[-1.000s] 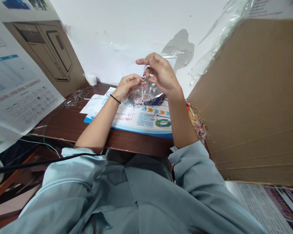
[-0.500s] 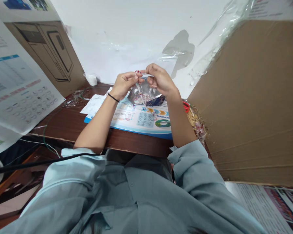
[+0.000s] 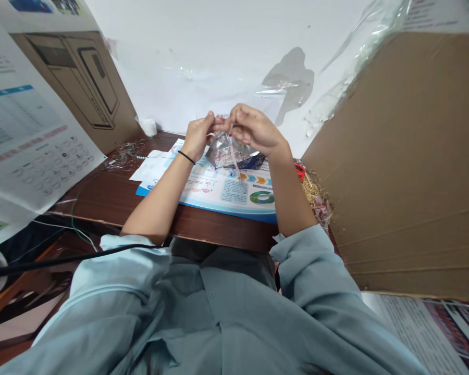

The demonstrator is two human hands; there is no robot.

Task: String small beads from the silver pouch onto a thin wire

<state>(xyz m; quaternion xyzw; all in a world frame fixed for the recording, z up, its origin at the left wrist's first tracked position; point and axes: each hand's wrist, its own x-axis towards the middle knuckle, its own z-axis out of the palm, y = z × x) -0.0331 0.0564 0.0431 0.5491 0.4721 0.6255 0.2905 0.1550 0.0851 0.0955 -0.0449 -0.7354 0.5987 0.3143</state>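
Note:
Both hands are raised close together above a silvery bag (image 3: 219,156) of small pink and clear beads. My left hand (image 3: 201,133), with a black band at its wrist, is closed with its fingertips beside those of the other hand. My right hand (image 3: 254,129) is closed in a pinch. Between them they hold a pale beaded strand (image 3: 234,156), whose tail hangs down in front of the bag. A few red beads show at the left fingertips. Fine thread, if any, is too small to make out.
Under the bag lies a printed blue and white leaflet (image 3: 234,195) on the dark brown table (image 3: 214,225). Tangled clear thread (image 3: 125,155) is at the left. A red-handled item (image 3: 299,171) and golden strands (image 3: 309,188) lie at the right, by a cardboard panel (image 3: 406,166).
My left fingers have turned and drawn in toward the right fingertips. The hanging strand has shifted slightly right, and the red beads are less visible now.

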